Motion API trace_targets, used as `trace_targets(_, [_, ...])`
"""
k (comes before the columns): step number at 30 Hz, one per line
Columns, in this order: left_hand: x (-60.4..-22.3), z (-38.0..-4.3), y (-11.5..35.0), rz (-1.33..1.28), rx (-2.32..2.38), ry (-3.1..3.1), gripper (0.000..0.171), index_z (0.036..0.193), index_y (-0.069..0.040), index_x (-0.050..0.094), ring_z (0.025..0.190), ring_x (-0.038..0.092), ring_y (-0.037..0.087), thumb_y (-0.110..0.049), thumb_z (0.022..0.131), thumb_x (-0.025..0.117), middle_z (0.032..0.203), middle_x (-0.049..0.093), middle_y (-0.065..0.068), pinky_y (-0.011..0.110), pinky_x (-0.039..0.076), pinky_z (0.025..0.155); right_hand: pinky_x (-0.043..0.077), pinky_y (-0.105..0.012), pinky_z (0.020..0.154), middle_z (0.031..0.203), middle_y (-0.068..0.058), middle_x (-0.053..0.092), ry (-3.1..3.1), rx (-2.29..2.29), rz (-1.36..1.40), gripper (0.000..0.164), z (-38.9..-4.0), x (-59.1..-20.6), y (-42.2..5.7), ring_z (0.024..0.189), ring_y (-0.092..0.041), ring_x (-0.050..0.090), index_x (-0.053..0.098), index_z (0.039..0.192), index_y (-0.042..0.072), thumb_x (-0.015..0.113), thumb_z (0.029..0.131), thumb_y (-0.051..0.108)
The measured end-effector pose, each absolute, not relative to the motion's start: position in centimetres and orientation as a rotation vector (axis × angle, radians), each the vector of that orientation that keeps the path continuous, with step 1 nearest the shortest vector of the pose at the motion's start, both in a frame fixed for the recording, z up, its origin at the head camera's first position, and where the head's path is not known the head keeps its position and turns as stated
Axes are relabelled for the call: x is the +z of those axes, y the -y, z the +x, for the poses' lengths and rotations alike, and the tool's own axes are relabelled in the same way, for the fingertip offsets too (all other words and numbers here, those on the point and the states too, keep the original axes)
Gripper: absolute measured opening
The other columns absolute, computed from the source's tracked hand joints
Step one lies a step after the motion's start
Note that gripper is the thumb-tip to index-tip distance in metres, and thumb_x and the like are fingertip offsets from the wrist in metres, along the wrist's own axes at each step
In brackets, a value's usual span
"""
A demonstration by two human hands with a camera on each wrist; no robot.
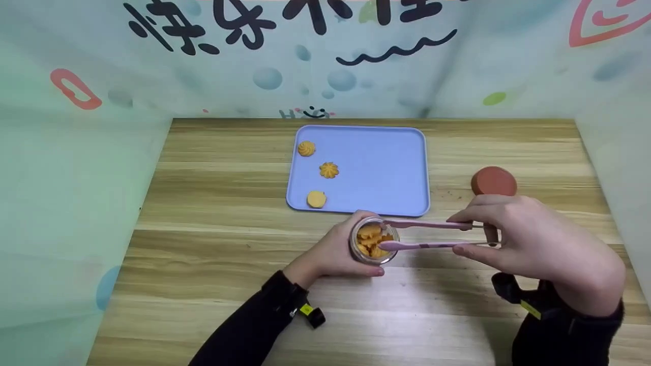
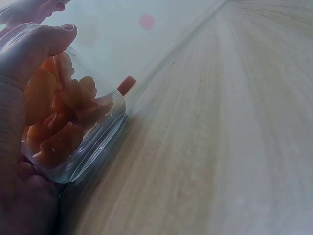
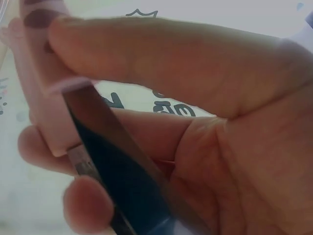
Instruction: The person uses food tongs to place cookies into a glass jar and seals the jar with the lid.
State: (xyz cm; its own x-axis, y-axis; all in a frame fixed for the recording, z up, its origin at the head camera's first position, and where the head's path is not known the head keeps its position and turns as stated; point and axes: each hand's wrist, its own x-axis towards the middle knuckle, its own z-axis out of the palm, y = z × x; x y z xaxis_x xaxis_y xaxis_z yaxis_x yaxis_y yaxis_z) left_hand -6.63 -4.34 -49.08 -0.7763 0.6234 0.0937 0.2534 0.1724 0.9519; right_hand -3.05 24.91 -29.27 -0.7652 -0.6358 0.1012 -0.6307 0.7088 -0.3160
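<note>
While a jar of cookies is gripped by the left hand, fingers clamped round it near the tray's front edge, pink tongs are pinched by the right hand's fingers, tips at the jar's mouth. Three loose cookies are spread near the tray's left edge.

2 arms in from btm; L grip curled, thumb on near side; R grip pinching, wrist bent.

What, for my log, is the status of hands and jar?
Left hand holds jar, cookies inside. Right hand grips pink tongs, tips at jar's mouth. Three cookies on tray. No obstruction visible.
</note>
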Motion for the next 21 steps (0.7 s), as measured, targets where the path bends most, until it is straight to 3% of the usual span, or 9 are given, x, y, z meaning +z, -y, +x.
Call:
trace_targets(12, [-47.0,-6.1,4.5,0.776,1.611,-2.108,0.092,0.132,-0.034,0.038,0.114,0.056,0.008,-0.035,0.056,0.091,0.123,0.056,-0.011,0.029,0.043,0.106,0.038,-0.007,0.058,0.088,0.018,0.059,-2.889,-0.571,-1.148,0.025,-3.8,-29.5,-24.7,0.064,0.004,0.047,0.069,0.099,0.025,0.078,0.077,0.033])
trace_targets(21, [-48.7,-6.6,4.4,0.825,1.588,-2.155,0.095,0.133,-0.037,0.036,0.113,0.056,0.006,-0.048,0.055,0.089,0.124,0.055,-0.015,0.029,0.043,0.106,0.039,-0.009,0.060,0.090,0.013,0.062,-2.887,-0.608,-1.202,0.027,-4.5,-29.7,-24.7,0.067,0.002,0.048,0.069,0.102,0.021,0.077,0.079,0.031])
